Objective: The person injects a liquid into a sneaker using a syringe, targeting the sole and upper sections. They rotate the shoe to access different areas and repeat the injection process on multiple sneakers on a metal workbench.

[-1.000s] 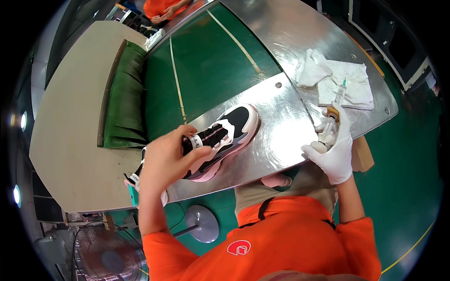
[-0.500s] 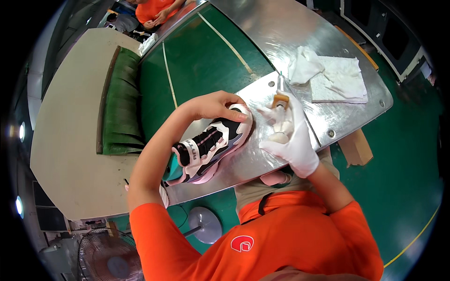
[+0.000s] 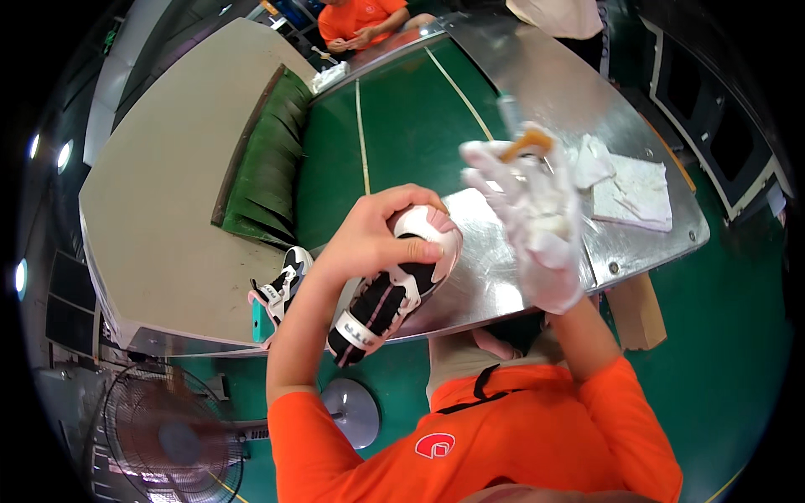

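My left hand (image 3: 377, 235), bare, is closed around the toe of a black, white and pink sneaker (image 3: 394, 293), thumb on top and fingers over the far side. The sneaker is tilted toward me, its heel end hanging past the table's near edge. Raised over the metal table, my right hand (image 3: 537, 226) wears a white glove and is blurred by motion. It holds a small tool with an amber-brown piece (image 3: 528, 144) and a slim pale tip; its exact kind is unclear. A second sneaker (image 3: 285, 285) with a teal insert lies beside my left forearm.
A green conveyor belt (image 3: 402, 126) runs between a beige tabletop (image 3: 168, 210) and the metal table (image 3: 545, 75). Green flaps (image 3: 268, 159) stand along it. White cloths (image 3: 633, 193) lie at right. A fan (image 3: 176, 440) stands lower left. Another person (image 3: 365, 25) sits at the far end.
My left hand has turned the sneaker more upright, toe up and heel toward me. My right hand has risen with the tool. The view has shifted, so the second sneaker now shows more fully.
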Tool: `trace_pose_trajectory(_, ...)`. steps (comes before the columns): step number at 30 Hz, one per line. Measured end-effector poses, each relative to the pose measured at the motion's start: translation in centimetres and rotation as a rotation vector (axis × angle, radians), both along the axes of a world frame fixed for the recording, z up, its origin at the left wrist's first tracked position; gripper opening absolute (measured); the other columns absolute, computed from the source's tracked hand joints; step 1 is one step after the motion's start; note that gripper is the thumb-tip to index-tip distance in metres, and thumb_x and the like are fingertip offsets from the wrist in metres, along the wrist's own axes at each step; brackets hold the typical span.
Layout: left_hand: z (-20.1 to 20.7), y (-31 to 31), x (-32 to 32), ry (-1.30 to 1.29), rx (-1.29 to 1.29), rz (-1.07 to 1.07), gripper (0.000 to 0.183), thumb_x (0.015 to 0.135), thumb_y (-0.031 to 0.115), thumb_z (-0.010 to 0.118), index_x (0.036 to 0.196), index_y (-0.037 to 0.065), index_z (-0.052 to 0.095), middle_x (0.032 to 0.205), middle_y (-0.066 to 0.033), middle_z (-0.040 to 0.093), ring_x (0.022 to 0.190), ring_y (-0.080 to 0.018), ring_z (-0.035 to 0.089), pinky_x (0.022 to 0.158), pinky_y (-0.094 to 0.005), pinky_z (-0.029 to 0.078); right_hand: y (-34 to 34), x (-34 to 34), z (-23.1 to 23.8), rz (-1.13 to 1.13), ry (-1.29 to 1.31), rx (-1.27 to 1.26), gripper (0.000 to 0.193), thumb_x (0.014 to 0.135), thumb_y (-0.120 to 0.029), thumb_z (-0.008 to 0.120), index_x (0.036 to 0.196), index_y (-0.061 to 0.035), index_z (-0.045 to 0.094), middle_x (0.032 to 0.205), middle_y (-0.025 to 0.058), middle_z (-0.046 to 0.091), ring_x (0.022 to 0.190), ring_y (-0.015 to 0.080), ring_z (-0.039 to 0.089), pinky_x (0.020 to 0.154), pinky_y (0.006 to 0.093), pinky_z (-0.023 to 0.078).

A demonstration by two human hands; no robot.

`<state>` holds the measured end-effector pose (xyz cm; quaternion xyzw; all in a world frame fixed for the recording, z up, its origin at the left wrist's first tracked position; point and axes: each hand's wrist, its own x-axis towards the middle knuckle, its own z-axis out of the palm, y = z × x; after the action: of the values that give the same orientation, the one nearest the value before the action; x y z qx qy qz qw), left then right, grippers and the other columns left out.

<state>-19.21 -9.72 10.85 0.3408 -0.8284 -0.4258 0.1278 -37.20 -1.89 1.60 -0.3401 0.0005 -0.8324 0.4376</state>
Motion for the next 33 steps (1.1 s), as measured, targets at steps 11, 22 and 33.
trace_pose_trajectory(11,-2.3,1.8,2.8,0.642,-0.173,-0.033,0.047,0.068,0.009,0.082,0.111,-0.001,0.065,0.111,-0.0096,0.063,0.106,-0.0196,0.059,0.096,-0.0326,0.044,8.2,-9.9,-5.2,-0.186,0.636,0.855,0.094,0.062,-0.002,0.072,0.148,-0.0061,0.031,0.122,0.0095,0.049,0.102,0.0205,0.060,0.080,0.0298,0.053)
trace_pose_trajectory(22,-1.2,0.4,-0.9,0.457,-0.327,-0.031,0.049,0.085,0.027,0.073,0.121,-0.003,0.060,0.112,-0.0100,0.062,0.105,-0.0189,0.059,0.094,-0.0310,0.044,8.7,-11.8,-1.4,0.222,0.627,0.660,0.092,0.069,-0.038,0.067,0.140,0.0109,0.033,0.102,0.0218,0.057,0.090,0.0338,0.062,0.078,0.0472,0.052)
trace_pose_trajectory(33,-1.5,-1.3,-1.4,0.447,-0.277,-0.024,0.050,0.086,0.030,0.072,0.122,-0.003,0.060,0.113,-0.0092,0.062,0.106,-0.0179,0.058,0.095,-0.0304,0.044,3.5,-9.2,2.5,0.640,0.264,0.076,0.120,0.049,-0.045,0.082,0.141,0.0099,0.028,0.097,0.0334,0.056,0.084,0.0530,0.063,0.071,0.0536,0.057)
